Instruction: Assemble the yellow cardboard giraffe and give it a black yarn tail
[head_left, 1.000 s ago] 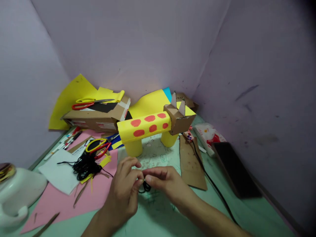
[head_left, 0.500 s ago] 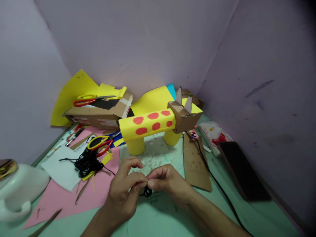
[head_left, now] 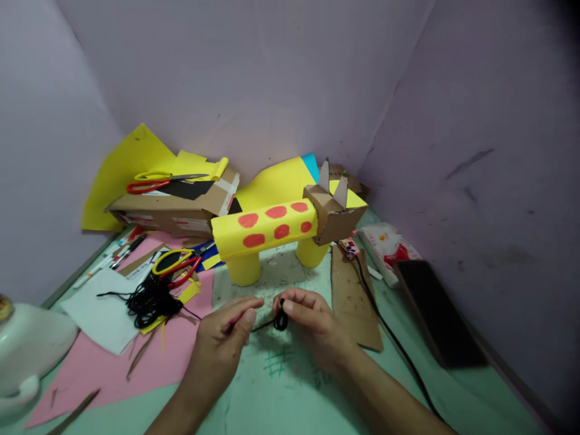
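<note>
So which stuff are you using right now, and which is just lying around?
In use: left hand, right hand, black string pinched between them.
Lying about: yellow cardboard animal, scissors, box, pink paper, phone.

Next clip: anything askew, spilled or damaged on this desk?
Nothing spilled or broken. A black cord heap lies tangled over the pink paper and white sheet, beside red-and-yellow scissors. The left hand and right hand pinch a cord loop.
</note>
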A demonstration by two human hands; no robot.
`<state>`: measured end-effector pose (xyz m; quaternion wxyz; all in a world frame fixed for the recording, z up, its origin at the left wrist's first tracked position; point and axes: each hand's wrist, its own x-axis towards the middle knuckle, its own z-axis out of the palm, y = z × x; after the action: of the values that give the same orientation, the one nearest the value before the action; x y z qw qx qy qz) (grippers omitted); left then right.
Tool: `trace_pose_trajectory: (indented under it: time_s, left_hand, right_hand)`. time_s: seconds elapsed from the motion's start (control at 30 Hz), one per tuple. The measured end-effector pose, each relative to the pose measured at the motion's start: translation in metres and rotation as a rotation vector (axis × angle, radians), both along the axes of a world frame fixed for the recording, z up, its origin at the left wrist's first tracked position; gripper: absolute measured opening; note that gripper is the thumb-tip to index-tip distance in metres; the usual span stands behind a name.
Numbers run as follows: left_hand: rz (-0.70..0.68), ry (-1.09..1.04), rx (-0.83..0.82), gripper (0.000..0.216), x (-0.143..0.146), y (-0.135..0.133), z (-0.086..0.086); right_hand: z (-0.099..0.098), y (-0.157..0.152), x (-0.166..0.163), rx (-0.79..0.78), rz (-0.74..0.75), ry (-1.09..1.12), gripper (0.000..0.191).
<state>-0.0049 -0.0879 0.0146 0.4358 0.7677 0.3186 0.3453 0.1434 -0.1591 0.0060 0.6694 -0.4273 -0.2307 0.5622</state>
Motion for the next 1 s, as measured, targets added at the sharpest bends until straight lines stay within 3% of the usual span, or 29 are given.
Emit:
trace_pose_trajectory:
  time_s: [0.1, 0.2, 0.5, 0.73, 1.0]
  left_hand:
    - [-0.067, 0.082, -0.226, 0.027, 0.004, 0.000, 0.000]
    - [-0.103, 0.112, -0.255, 0.025, 0.006, 0.000, 0.000]
    - [-0.185, 0.247, -0.177, 0.035, 0.007, -0.002, 0.001]
    - [-0.159, 0.301, -0.158, 0.018, 0.004, 0.000, 0.002]
    - [-0.191, 0.099, 0.141, 0.016, 0.002, -0.002, 0.000]
  right_hand:
    - [0.000, 0.003, 0.003, 0.019, -0.064, 0.112, 0.025]
    - [0.001, 0.004, 0.002, 0.010, -0.080, 0.226, 0.025]
    - [-0.003, 0.004, -0.006, 0.019, -0.104, 0.318, 0.028]
    - [-0.009, 0.006, -0.005, 0.019, -0.154, 0.201, 0.029]
    - [-0.010, 0.004, -0.011, -0.029, -0.166, -0.070, 0.034]
